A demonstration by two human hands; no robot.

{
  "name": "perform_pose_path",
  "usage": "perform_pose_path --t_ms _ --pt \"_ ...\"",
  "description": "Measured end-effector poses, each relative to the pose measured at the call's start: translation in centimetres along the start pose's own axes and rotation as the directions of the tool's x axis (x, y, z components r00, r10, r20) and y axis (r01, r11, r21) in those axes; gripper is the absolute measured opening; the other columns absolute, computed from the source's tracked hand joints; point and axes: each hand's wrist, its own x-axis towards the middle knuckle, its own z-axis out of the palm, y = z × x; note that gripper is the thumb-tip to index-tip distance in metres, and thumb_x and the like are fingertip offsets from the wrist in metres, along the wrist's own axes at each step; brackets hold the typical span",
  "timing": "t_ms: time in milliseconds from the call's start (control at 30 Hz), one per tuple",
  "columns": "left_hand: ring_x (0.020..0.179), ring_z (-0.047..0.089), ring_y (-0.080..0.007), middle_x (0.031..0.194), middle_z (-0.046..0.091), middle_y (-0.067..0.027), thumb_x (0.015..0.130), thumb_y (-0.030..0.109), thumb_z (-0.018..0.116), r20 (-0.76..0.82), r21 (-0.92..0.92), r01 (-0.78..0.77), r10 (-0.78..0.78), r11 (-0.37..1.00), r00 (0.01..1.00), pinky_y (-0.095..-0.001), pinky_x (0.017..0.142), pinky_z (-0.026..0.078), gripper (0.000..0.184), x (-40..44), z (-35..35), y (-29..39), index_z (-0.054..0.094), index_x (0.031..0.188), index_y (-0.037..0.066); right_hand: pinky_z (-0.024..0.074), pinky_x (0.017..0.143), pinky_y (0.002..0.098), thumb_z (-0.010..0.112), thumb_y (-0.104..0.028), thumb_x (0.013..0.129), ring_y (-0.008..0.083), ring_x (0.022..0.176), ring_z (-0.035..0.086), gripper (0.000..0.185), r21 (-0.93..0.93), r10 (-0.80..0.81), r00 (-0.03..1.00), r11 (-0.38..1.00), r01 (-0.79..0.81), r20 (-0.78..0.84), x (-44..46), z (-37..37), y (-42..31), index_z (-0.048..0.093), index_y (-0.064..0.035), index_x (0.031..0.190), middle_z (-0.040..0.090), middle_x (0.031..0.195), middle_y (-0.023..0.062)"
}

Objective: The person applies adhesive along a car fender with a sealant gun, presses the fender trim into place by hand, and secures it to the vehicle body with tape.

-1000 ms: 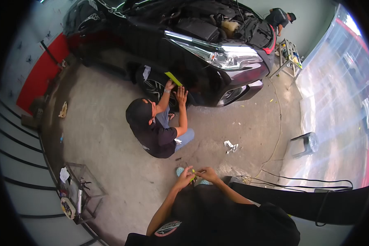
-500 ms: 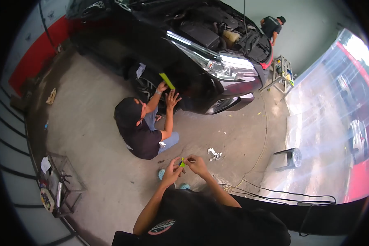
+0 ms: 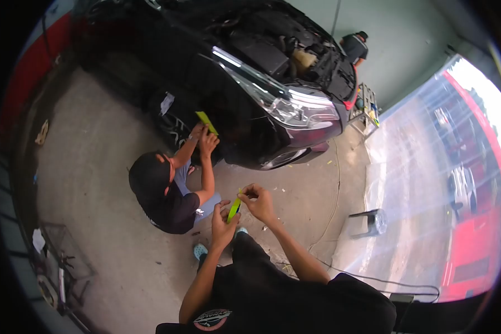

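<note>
In front of my body, a strip of yellow-green masking tape (image 3: 235,209) runs between my two hands. My left hand (image 3: 223,227) grips its lower end, fingers curled and thumb pressed against it. With a pinch of thumb and fingers, my right hand (image 3: 257,202) holds the upper end. Something small and dark shows beside the strip near my left fingers; its kind is too small to make out. Beyond my hands, a crouching co-worker (image 3: 170,195) presses another yellow-green strip (image 3: 207,123) against the side of a black car (image 3: 234,119).
The car's hood is up, and its headlight (image 3: 306,108) faces right. A second person (image 3: 354,47) stands behind it near a metal stand (image 3: 367,106). A stool (image 3: 376,221) is at right, beside a clear plastic curtain (image 3: 406,167). A metal rack (image 3: 67,267) stands left; cables (image 3: 384,281) lie right.
My hands have risen and moved apart, with a longer length of tape showing between them. The co-worker's right-side hand has closed in on the other strip. My view has shifted.
</note>
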Motion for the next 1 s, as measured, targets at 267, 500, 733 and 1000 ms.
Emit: perform_pose_path --t_ms 267,500,733,1000 --pt "0.099 0.061 -0.0159 0.118 0.058 -0.0152 0.092 -0.006 0.062 -0.402 -0.015 -0.144 0.126 0.989 0.907 -0.0294 0.09 0.052 0.045 6.3 2.9 -2.9 0.043 0.133 -0.002 0.0543 0.073 0.0262 0.077 -0.009 0.086 0.0104 0.076 0.069 0.014 -0.117 -0.154 0.956 0.975 0.188 0.25 15.0 1.7 1.7 0.07 0.0016 0.091 0.073 0.082 0.006" --pt "0.088 0.065 -0.0215 0.104 0.063 -0.0173 0.094 -0.005 0.062 -0.533 0.343 -0.203 0.368 0.917 0.762 -0.0335 0.072 0.053 0.038 15.1 4.5 -7.3 0.053 0.13 -0.005 0.0466 0.061 0.0273 0.073 -0.008 0.085 0.0105 0.064 0.06 0.01 -0.131 -0.21 0.882 0.948 0.289 0.422 25.0 4.7 3.8 0.069 0.0005 0.087 0.069 0.075 0.0063" --pt "0.071 0.057 -0.028 0.083 0.051 -0.0139 0.089 -0.007 0.063 -0.378 0.614 -0.124 0.428 0.78 0.821 -0.0385 0.062 0.048 0.051 20.4 3.0 -10.4 0.055 0.139 0.001 0.0485 0.064 0.0301 0.071 -0.006 0.086 0.0159 0.067 0.063 0.007 -0.215 -0.294 0.843 0.881 0.422 0.449 30.3 6.7 4.4 0.068 0.0009 0.086 0.069 0.077 0.0096" --pt "0.071 0.058 -0.0296 0.084 0.05 -0.0135 0.087 -0.007 0.064 -0.402 0.636 -0.098 0.437 0.766 0.805 -0.0399 0.062 0.05 0.06 25.6 0.7 -12.5 0.052 0.144 0.004 0.0433 0.082 0.038 0.072 -0.013 0.08 0.0252 0.084 0.059 0.01 -0.446 -0.529 0.649 0.472 0.761 0.547 35.9 10.3 4.5 0.071 -0.0057 0.087 0.067 0.08 0.0057"
